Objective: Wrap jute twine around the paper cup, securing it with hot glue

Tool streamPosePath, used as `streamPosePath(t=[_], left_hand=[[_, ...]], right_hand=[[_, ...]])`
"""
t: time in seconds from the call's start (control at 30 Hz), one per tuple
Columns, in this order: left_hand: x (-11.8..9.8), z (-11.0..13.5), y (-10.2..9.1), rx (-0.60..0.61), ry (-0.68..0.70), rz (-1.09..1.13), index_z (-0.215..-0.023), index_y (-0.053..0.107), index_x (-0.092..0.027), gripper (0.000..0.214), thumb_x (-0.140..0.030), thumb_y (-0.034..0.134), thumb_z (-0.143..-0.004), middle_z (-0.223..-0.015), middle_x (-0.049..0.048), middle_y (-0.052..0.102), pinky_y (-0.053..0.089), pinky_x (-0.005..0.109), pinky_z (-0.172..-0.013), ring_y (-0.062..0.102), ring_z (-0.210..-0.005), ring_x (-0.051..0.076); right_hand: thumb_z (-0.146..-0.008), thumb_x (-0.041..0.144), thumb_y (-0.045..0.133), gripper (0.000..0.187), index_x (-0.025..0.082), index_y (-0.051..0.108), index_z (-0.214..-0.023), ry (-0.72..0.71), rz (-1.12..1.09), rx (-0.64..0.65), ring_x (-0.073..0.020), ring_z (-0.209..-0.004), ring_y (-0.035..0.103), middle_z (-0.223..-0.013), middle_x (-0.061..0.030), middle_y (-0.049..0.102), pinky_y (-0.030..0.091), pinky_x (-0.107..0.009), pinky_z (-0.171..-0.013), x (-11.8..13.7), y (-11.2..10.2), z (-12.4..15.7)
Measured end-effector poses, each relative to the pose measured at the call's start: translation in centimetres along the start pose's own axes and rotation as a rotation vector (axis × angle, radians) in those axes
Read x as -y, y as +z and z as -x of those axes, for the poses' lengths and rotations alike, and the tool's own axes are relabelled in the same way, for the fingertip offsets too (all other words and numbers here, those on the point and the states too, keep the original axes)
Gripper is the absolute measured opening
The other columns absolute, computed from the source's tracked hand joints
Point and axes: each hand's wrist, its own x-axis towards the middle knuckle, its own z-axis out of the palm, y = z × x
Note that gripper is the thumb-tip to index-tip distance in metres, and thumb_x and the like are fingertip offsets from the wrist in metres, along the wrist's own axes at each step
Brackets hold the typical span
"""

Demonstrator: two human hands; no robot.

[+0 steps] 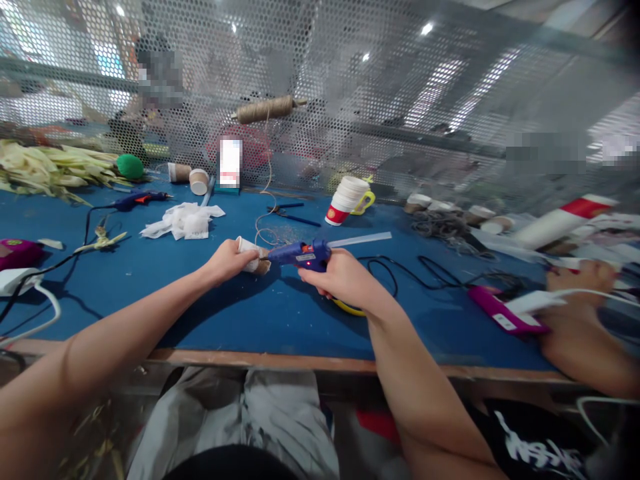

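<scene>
Broadly, a blue-topped table (pixel 240 313) fills the view, backed by a perforated mesh screen (pixel 350 100) on which a spool of twine (pixel 264 109) hangs, its loose strand trailing down towards the middle of the table. At the right edge a co-worker's hand (pixel 575 333) rests beside a pink device (pixel 500 313), well apart from the person's own hands. A stack of paper cups (pixel 347 198) lies further back, and a second glue gun (pixel 140 198) lies unused at the left.

Near the table's middle, the right hand (pixel 340 277) is closed around the grip of a blue glue gun (pixel 300 254), held level so that its nozzle points leftwards. The left hand (pixel 227 261) is wrapped around a small paper cup (pixel 249 253), tipped on its side just above the table, apparently so that its twine-covered end meets the nozzle; the two seem to touch. A glue stick (pixel 360 239) juts from the gun's back.
</scene>
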Motion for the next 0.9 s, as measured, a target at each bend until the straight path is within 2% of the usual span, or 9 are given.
streamPosePath(t=[0.5,0.9], left_hand=[[0.65,-0.30,0.09,0.008,0.028,0.004,-0.066,0.062,-0.010,0.027,-0.033,0.049,-0.063,-0.053,-0.0017,0.050,0.029,0.022,-0.048,0.039,-0.049,0.009],[0.37,-0.03,0.06,0.002,0.048,-0.032,-0.059,0.060,-0.012,0.025,-0.035,0.050,-0.063,-0.051,-0.0020,0.050,0.030,0.022,-0.048,0.040,-0.048,0.010]], right_hand=[[-0.071,0.028,0.053,0.028,0.017,0.045,-0.046,-0.015,0.064,-0.002,-0.0087,-0.034,0.047,-0.038,0.0000,0.051,0.039,-0.019,-0.037,0.37,0.02,0.22],[-0.068,0.027,0.055,0.019,0.015,0.053,-0.054,0.035,-0.038,-0.023,-0.0082,-0.034,0.045,-0.039,0.0012,0.050,0.037,-0.019,-0.036,0.19,-0.16,-0.06]])
